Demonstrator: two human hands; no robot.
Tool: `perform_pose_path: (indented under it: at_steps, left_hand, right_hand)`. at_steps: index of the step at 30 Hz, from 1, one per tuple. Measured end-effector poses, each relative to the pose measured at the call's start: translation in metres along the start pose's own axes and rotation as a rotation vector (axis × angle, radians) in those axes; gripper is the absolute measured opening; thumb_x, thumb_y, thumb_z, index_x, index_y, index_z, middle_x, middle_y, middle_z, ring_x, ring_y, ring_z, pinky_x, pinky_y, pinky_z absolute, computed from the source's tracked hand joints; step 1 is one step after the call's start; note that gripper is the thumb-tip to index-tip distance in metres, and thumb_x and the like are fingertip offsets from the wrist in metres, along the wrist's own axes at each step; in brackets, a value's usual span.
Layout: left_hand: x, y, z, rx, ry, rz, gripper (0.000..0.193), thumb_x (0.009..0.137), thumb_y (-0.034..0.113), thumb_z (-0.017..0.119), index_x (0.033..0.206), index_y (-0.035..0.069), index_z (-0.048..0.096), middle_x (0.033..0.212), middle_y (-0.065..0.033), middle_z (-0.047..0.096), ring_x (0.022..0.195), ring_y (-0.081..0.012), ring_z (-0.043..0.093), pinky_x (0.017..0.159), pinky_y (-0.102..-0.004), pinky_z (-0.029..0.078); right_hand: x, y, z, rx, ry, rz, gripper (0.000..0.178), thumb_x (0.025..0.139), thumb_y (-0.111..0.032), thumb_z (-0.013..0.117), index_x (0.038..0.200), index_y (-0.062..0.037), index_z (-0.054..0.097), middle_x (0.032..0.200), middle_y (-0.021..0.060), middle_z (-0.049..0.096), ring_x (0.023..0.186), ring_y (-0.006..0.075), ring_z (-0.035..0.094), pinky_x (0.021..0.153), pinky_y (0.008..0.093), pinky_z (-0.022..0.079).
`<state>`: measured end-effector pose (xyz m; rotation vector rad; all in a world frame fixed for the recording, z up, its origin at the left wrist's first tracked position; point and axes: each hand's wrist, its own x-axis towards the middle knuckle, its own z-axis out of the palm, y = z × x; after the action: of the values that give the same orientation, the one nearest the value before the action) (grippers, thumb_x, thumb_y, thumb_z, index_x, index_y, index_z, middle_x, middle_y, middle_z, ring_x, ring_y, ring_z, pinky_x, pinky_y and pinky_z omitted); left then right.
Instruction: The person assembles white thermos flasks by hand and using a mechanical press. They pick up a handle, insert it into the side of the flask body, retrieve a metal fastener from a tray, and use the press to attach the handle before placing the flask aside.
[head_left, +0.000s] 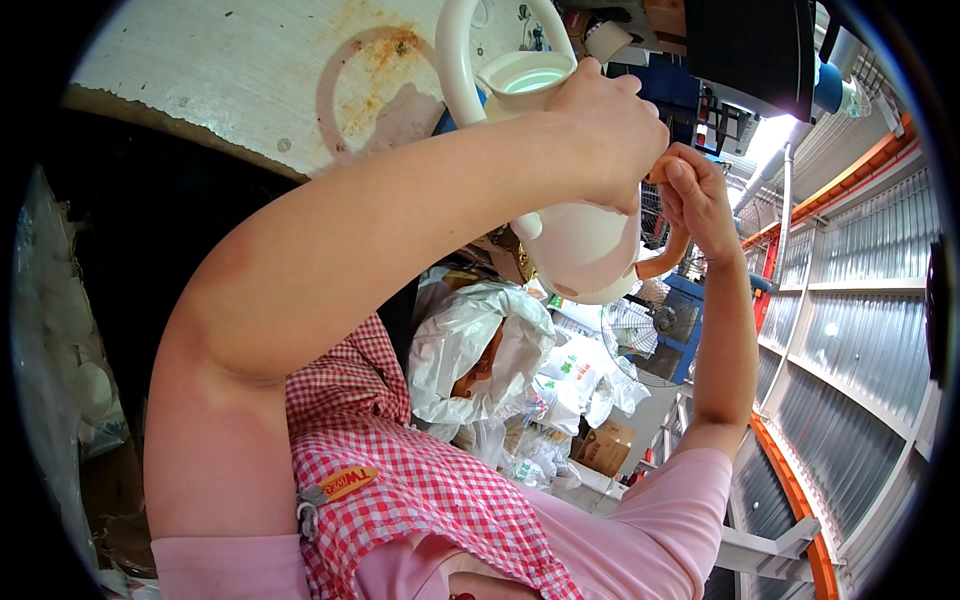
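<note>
A cream-white plastic watering can (585, 245) with a big hoop handle (458, 70) is held up in front of me, tilted. Its open mouth (528, 82) shows a pale greenish inside. My left hand (608, 130) reaches across from the left, its fingers closed over the can's upper body. On the far side, an orange-brown curved spout (664, 262) rises from the can. My right hand (697, 200) is closed around the spout's upper part, with thumb and finger pinched near its tip. My left forearm and hand hide part of the can's middle.
A stained white worktable (220, 60) with a rough edge lies at upper left. Below the can are a white plastic bag (480, 350) holding brown parts, several other bags, a cardboard box (604, 447) and a fan (640, 325). A dark screen-like panel (750, 50) stands at upper right.
</note>
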<state>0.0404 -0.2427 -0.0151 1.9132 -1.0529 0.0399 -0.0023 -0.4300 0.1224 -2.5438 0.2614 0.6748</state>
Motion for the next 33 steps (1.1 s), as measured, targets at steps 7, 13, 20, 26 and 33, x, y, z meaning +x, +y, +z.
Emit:
perform_pose_path:
  at_steps: [7,13,20,26,33]
  left_hand:
    - [0.0,0.001,0.0,0.007,-0.011,-0.009,0.048,0.071,0.047,0.076,0.107,0.016,0.076,0.109,-0.0011,0.068,0.115,-0.0182,0.059,0.093,-0.0431,0.045]
    - [-0.002,0.001,0.002,-0.013,-0.012,-0.021,0.044,0.072,0.046,0.075,0.107,0.02,0.076,0.11,0.0007,0.068,0.116,-0.0183,0.058,0.093,-0.0432,0.045]
    - [0.0,0.0,0.001,0.013,-0.011,-0.022,0.044,0.074,0.047,0.075,0.109,0.022,0.076,0.111,0.0011,0.067,0.116,-0.0183,0.057,0.093,-0.0434,0.045]
    - [0.0,-0.002,0.002,-0.043,0.009,0.044,0.047,0.074,0.045,0.077,0.113,0.018,0.074,0.114,-0.0005,0.065,0.119,-0.0195,0.055,0.095,-0.0445,0.044]
    - [-0.001,-0.001,0.002,-0.045,0.006,0.042,0.05,0.074,0.043,0.078,0.114,0.014,0.072,0.115,-0.0026,0.064,0.121,-0.0219,0.054,0.101,-0.0445,0.042]
  right_hand:
    - [0.003,-0.002,-0.001,0.035,-0.032,0.022,0.034,0.101,-0.036,0.062,0.097,-0.003,0.063,0.06,-0.0075,0.046,0.048,0.0,0.04,0.044,0.0172,0.033]
    - [0.003,-0.001,-0.004,0.038,-0.068,0.038,0.032,0.102,-0.034,0.061,0.097,-0.0025,0.063,0.061,-0.0074,0.047,0.048,-0.0001,0.04,0.044,0.017,0.033]
    - [-0.007,-0.006,0.01,-0.068,0.062,-0.014,0.031,0.102,-0.032,0.061,0.098,-0.002,0.064,0.062,-0.008,0.048,0.048,-0.0009,0.04,0.044,0.0162,0.032]
    - [-0.02,-0.024,0.034,-0.606,0.366,-0.162,0.021,0.092,-0.022,0.073,0.096,-0.0042,0.064,0.069,0.0115,0.063,0.061,0.0211,0.06,0.06,0.0338,0.049]
    - [-0.02,-0.021,0.036,-0.642,0.37,-0.254,0.031,0.091,-0.033,0.073,0.091,-0.0046,0.061,0.076,0.0133,0.068,0.066,0.0331,0.066,0.061,0.0371,0.051]
